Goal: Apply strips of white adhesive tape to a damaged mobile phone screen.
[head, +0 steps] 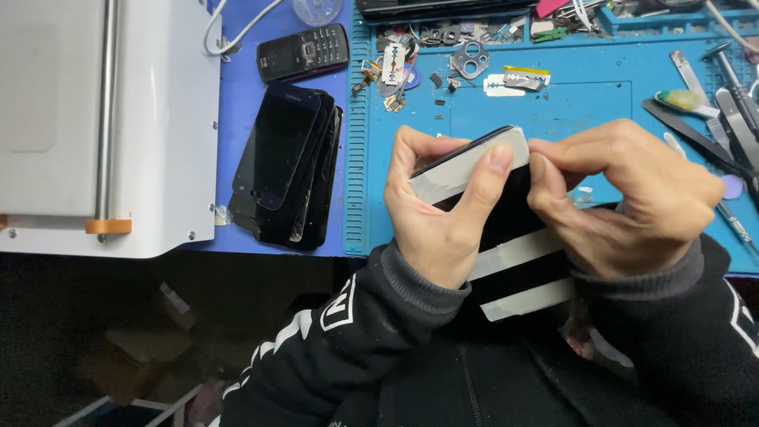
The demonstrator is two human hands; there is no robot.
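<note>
I hold a black phone (506, 221) tilted above the front edge of a blue work mat (553, 111). Strips of whitish tape (514, 253) cross the phone, and one strip (466, 166) wraps its top end. My left hand (435, 213) grips the phone's left side, with the thumb pressed on the top strip. My right hand (624, 198) holds the right side, its fingertips pinching the tape at the top right corner. Both sleeves are black with white markings.
A stack of black phone screens (288, 166) lies left of the mat. A small keypad phone (303, 51) sits behind it. A white machine (103, 126) fills the left. Razor blades (514, 81), small parts and tweezers (727, 111) litter the mat's back and right.
</note>
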